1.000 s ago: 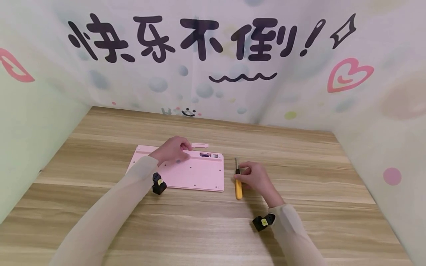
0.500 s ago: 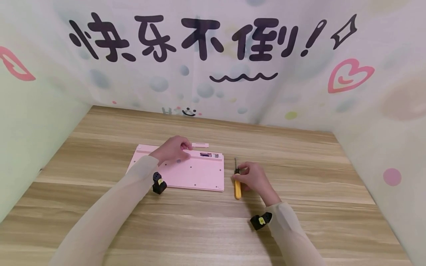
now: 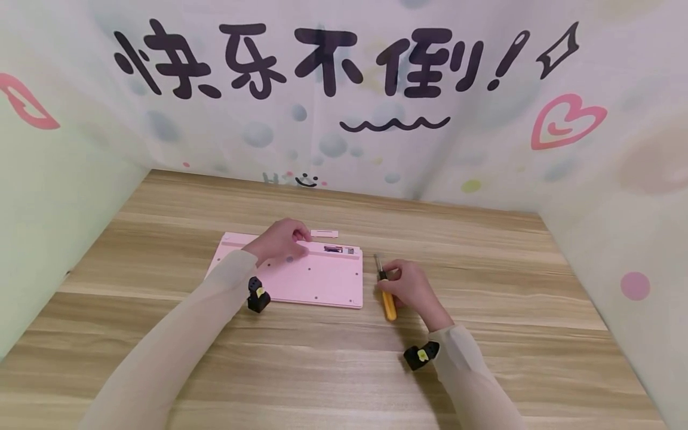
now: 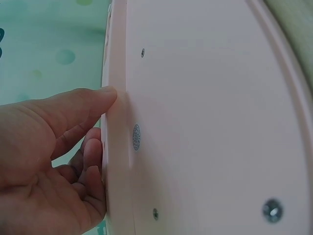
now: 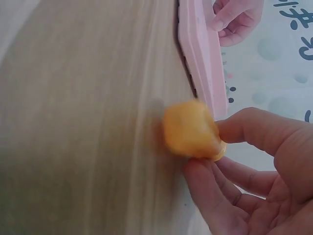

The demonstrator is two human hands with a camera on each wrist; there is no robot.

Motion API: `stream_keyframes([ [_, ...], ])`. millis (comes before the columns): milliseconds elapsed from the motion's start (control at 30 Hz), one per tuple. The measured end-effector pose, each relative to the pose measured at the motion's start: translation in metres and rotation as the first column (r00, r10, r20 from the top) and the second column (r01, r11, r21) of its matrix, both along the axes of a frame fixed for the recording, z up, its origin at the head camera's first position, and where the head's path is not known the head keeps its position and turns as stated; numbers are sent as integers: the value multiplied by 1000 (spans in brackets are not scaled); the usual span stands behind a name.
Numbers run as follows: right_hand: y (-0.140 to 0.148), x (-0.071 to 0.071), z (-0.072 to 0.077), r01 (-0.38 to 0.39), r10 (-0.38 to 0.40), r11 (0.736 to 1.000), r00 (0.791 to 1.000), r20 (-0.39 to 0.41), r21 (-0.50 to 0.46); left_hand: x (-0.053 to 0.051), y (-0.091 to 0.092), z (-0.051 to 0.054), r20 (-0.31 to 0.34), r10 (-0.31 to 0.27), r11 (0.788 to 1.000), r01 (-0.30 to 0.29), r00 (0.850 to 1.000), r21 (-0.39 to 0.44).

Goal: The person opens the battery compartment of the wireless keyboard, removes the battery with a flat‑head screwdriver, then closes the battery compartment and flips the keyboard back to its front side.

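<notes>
A pink keyboard (image 3: 328,283) lies face down on the wooden table, its screw-dotted underside up. My left hand (image 3: 276,240) grips its far raised edge, the thumb (image 4: 105,98) on the ridge and the other fingers curled against the outer side. To the right of that hand, the battery compartment (image 3: 334,249) is uncovered, with a battery showing inside. A small pink battery cover (image 3: 325,233) lies just beyond the far edge. Beside the keyboard's right end, my right hand (image 3: 411,285) pinches a screwdriver (image 3: 389,306) by its yellow handle, the metal shaft pointing away from me.
Wood-grained table (image 3: 301,370) extends in front of the keyboard and to both sides. A printed cloth (image 3: 344,155) with large dark characters stands along the back edge. Black wrist cameras (image 3: 259,295) sit on both sleeves.
The screwdriver has turned slightly in my right hand: its tip has swung left and its handle end right. My left hand and the keyboard hold their places.
</notes>
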State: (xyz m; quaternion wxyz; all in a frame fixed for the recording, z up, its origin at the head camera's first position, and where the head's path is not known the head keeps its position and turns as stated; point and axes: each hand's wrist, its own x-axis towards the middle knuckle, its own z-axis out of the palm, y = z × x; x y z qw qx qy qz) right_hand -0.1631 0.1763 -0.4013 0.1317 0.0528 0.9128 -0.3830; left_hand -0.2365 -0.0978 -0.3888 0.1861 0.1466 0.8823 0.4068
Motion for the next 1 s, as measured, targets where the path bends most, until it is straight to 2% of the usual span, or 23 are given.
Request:
stream_keyframes([
  [167, 1, -1, 7, -48, 53, 996, 996, -65, 80, -1, 0, -2, -7, 2, 1000, -2, 1000, -1],
  [333, 5, -3, 12, -72, 86, 987, 992, -90, 145, -2, 0, -3, -11, 1, 1000, 0, 1000, 4],
  [700, 11, -7, 17, -141, 164, 977, 976, -145, 159, 0, 0, -2, -28, -5, 1000, 5, 1000, 0],
  [833, 11, -9, 20, -195, 223, 969, 956, -192, 153, 0, 0, -2, -32, -8, 1000, 8, 999, -1],
  [1000, 13, -12, 23, -276, 316, 945, 912, -261, 176, 0, 0, -2, -25, -3, 1000, 3, 1000, 3],
])
